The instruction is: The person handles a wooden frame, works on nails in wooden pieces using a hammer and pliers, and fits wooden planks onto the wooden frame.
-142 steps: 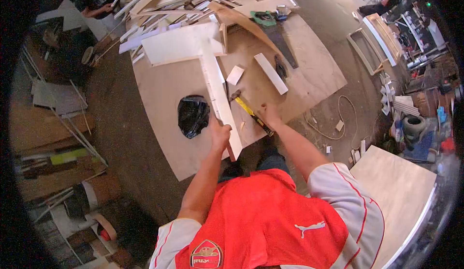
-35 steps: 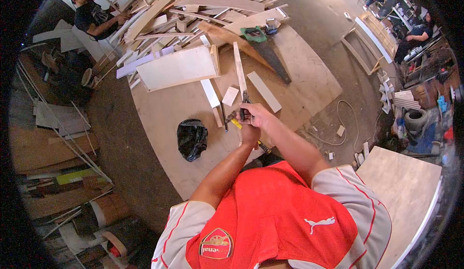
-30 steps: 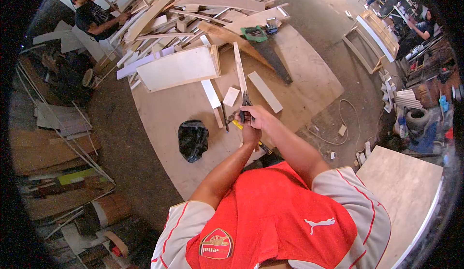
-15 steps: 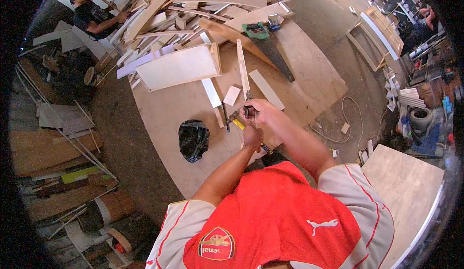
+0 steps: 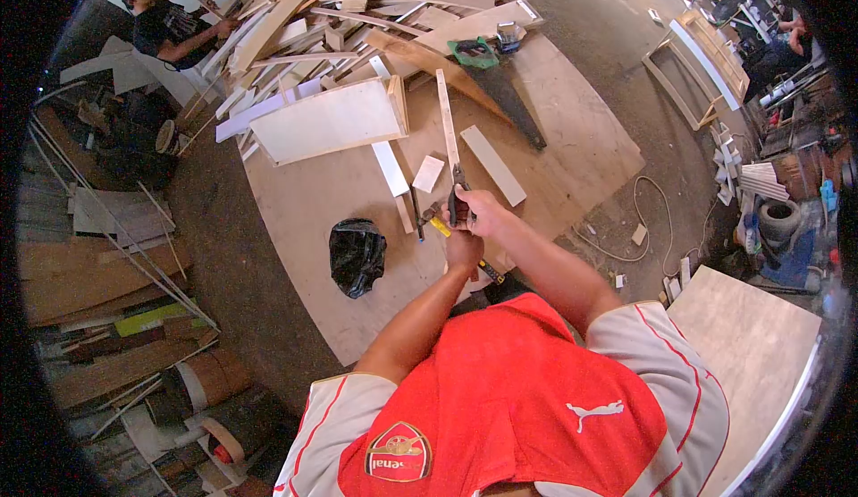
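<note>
Dark-handled pliers are gripped in my right hand, jaws pointing away from me at the near end of a narrow wooden strip. Whether the jaws touch the strip I cannot tell. My left hand is closed just below, against the lower end of the pliers; what its fingers hold is hidden. A hammer with a yellow section on its handle shows beside the left hand, which covers its middle. A small pale block and a flat board piece lie close by.
The plywood tabletop bears a black plastic bag, a white panel box and a green-handled handsaw. Scrap wood is heaped at the far side. A person stands far left; a cable lies on the floor.
Both hands have shifted slightly up and left. My right hand has turned a little, and more of the pliers' dark handle shows.
</note>
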A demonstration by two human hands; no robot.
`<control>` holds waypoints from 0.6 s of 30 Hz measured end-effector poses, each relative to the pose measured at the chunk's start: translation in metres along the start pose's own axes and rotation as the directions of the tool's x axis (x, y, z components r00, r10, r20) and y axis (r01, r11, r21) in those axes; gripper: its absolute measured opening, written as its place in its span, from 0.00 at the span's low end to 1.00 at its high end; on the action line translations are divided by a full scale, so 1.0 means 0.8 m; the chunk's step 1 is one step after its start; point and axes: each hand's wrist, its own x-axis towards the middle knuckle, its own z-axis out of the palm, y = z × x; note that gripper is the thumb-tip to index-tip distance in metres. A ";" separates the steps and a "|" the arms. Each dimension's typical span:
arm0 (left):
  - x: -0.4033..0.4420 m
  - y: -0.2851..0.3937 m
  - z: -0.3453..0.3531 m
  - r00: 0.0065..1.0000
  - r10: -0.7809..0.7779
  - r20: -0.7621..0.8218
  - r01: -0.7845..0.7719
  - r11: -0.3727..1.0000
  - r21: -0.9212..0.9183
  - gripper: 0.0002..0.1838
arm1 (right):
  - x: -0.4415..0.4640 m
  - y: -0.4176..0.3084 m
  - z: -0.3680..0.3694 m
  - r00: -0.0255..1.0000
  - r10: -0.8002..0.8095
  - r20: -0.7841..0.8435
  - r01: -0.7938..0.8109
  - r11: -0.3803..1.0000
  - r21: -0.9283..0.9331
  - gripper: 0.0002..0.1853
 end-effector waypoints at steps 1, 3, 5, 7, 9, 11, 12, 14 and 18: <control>-0.003 0.008 -0.004 1.000 0.002 -0.007 -0.002 1.000 0.019 0.13 | 0.003 0.000 0.000 1.000 -0.010 -0.017 0.011 1.000 0.015 0.18; -0.012 0.019 -0.014 1.000 0.000 0.007 0.000 0.998 -0.056 0.17 | 0.003 0.001 0.006 0.998 -0.028 -0.049 0.030 0.998 0.046 0.16; -0.010 0.010 -0.010 0.999 0.032 0.000 -0.032 0.995 -0.092 0.20 | 0.001 -0.003 0.013 0.995 -0.010 -0.096 0.012 0.999 0.030 0.15; -0.001 -0.011 0.005 0.995 0.094 -0.021 -0.095 0.991 -0.091 0.21 | -0.008 -0.011 0.021 0.992 0.001 -0.124 -0.003 1.000 -0.019 0.15; 0.000 -0.014 0.005 0.997 0.072 -0.008 -0.073 0.991 -0.112 0.21 | -0.014 -0.017 0.025 0.991 0.005 -0.133 -0.019 0.995 -0.102 0.16; -0.005 -0.010 0.002 0.998 0.054 -0.020 -0.056 0.990 -0.131 0.21 | 0.000 -0.019 0.019 0.994 -0.003 -0.106 -0.016 0.985 -0.174 0.18; -0.008 -0.008 0.001 0.998 0.048 -0.041 -0.053 0.989 -0.140 0.21 | 0.007 -0.022 0.016 0.996 -0.007 -0.092 -0.013 0.978 -0.210 0.18; -0.006 -0.010 0.003 0.996 0.063 -0.063 -0.071 0.988 -0.138 0.20 | 0.016 -0.031 0.006 0.996 0.074 -0.040 -0.080 0.979 -0.187 0.19; 0.000 -0.017 0.006 0.997 0.082 -0.001 -0.081 0.981 -0.177 0.19 | -0.015 -0.027 0.009 0.997 0.070 0.024 -0.067 0.993 -0.100 0.20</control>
